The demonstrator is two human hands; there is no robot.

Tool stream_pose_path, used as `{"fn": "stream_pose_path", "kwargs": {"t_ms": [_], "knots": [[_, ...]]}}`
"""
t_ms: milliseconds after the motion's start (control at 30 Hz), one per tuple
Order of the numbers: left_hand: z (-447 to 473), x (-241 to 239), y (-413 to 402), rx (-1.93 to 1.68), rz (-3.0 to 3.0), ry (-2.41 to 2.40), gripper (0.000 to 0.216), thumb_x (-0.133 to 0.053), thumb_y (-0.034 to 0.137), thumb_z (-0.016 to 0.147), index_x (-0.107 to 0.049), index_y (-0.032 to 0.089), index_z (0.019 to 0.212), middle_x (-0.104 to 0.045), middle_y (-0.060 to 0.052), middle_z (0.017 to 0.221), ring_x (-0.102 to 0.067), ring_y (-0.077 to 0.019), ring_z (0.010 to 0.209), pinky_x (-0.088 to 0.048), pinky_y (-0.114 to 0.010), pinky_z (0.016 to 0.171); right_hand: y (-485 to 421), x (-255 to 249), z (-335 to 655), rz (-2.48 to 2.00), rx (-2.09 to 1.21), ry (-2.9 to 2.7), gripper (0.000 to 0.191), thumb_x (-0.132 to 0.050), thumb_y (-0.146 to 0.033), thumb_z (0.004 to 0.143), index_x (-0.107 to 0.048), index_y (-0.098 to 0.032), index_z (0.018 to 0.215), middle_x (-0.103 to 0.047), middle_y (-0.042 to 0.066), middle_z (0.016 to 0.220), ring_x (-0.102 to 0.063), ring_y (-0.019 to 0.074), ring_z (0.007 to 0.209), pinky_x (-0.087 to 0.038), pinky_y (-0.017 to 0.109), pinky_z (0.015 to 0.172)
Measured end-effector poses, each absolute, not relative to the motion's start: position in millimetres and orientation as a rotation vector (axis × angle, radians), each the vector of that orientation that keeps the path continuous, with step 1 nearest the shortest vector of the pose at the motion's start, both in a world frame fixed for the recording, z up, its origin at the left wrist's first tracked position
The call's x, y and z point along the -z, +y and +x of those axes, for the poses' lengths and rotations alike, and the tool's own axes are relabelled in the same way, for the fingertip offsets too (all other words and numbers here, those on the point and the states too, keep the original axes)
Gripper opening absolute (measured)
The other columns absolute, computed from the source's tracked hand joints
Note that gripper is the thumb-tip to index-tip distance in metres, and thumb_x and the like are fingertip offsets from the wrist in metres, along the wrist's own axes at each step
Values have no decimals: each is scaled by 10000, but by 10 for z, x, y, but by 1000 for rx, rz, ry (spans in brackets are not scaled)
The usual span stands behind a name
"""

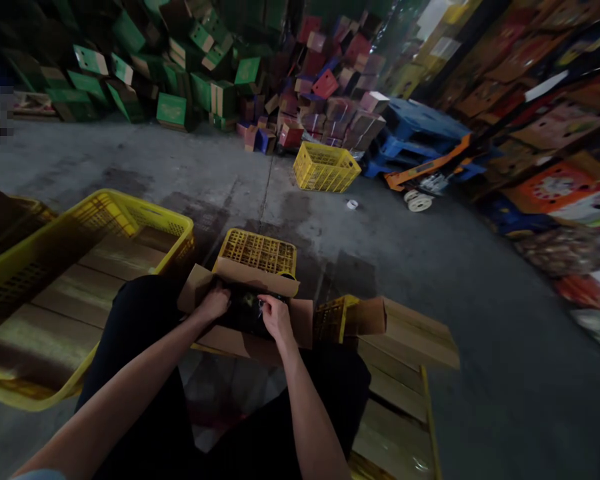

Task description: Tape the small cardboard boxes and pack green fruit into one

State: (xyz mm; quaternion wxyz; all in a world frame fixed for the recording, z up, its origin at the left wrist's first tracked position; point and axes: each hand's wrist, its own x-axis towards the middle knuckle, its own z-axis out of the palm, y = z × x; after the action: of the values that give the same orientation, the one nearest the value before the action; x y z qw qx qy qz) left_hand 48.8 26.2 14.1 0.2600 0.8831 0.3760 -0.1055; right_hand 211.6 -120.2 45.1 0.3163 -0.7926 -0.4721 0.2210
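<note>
An open cardboard box (253,341) sits between my knees, its flaps folded outward, on an upturned yellow plastic crate (257,250). Dark, shiny black material (243,310) fills the box; I cannot tell exactly what it is. My left hand (216,302) is at the box's left end, fingers curled down against the black material and partly hidden. Over the right part of the box, my right hand (277,316) is closed in a pinch, with a small glint at its fingertips. What that hand pinches is too small and dark to name.
A large yellow crate (187,233) of closed cartons stands left. More cartons (393,427) lie in a crate at right, with an open-flapped carton (420,333) on top. Farther off are a yellow crate (327,170), tape roll (352,205), pallet jack (430,170), blue pallets (420,123) and piled boxes.
</note>
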Motion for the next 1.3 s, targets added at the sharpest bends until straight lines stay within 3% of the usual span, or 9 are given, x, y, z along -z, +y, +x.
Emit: {"fn": "stream_pose_path", "kwargs": {"t_ms": [133,267,433,600,733,900,1033,1133,1300], "knots": [[514,-277,292,260,2374,983,316,-501,40,840,-763,133,990,-754,-164,1050,-697,-279,1032,-488,-324,891,-1215,-461,2148,-2137,-587,-1213,437,-481,-29,867,-760,-197,1158,-778,76,1127,-741,230,1033,-535,336,1002],[426,-523,382,159,2360,954,276,-560,93,804,-763,173,972,-766,-118,1059,-697,-278,1036,-489,-309,861,-1219,-461,2187,-2157,-588,-1188,408,-503,-44,875,-751,-170,1174,-770,99,1150,-731,241,1074,-525,340,1019],[205,-836,592,-207,2153,928,309,-618,248,798,-716,215,1088,-761,-45,1036,-696,-234,997,-503,-300,882,-1212,-458,2186,-2093,-629,-1195,375,-554,-78,866,-760,-206,1152,-779,77,1127,-739,247,1051,-558,341,954],[212,-1034,603,-544,1651,822,485,-689,336,753,-715,162,1205,-745,-83,1149,-685,-257,1054,-531,-322,891,-1190,-441,2195,-2067,-624,-1207,356,-586,-87,845,-774,-212,1119,-787,99,1084,-747,282,1015,-565,373,922],[266,-1114,555,-643,1394,843,432,-732,372,742,-774,144,1107,-760,-101,1128,-705,-250,992,-531,-293,841,-1173,-454,2235,-2070,-610,-1197,293,-613,-126,862,-777,-220,1086,-786,100,1072,-738,282,1028,-547,386,954],[251,-1102,601,-809,1059,905,385,-757,356,706,-765,149,1030,-759,-45,870,-687,-180,741,-520,-253,677,-1156,-589,2185,-1967,-600,-1219,269,-664,-130,832,-772,-225,1059,-748,102,1179,-701,268,1108,-515,410,1021],[334,-1025,528,-732,852,866,372,-798,338,642,-718,160,959,-727,-28,850,-684,-161,745,-540,-260,708,-1158,-757,2096,-1768,-647,-1169,337,-730,-326,854,-739,-245,1181,-672,96,1339,-606,277,1269,-477,419,1079],[466,-952,381,-642,852,874,356,-795,403,655,-688,169,900,-726,-57,910,-701,-192,836,-560,-295,754,-1166,-832,2088,-1661,-786,-988,423,-666,-464,898,-698,-240,1256,-722,90,1240,-679,265,1128,-556,377,945],[621,-915,207,-608,960,877,478,-830,552,663,-712,160,909,-711,-54,888,-679,-183,828,-566,-276,730,-1213,-862,2187,-1726,-719,-825,361,-638,-532,893,-761,-207,987,-752,50,891,-693,222,800,-547,292,721]]}}
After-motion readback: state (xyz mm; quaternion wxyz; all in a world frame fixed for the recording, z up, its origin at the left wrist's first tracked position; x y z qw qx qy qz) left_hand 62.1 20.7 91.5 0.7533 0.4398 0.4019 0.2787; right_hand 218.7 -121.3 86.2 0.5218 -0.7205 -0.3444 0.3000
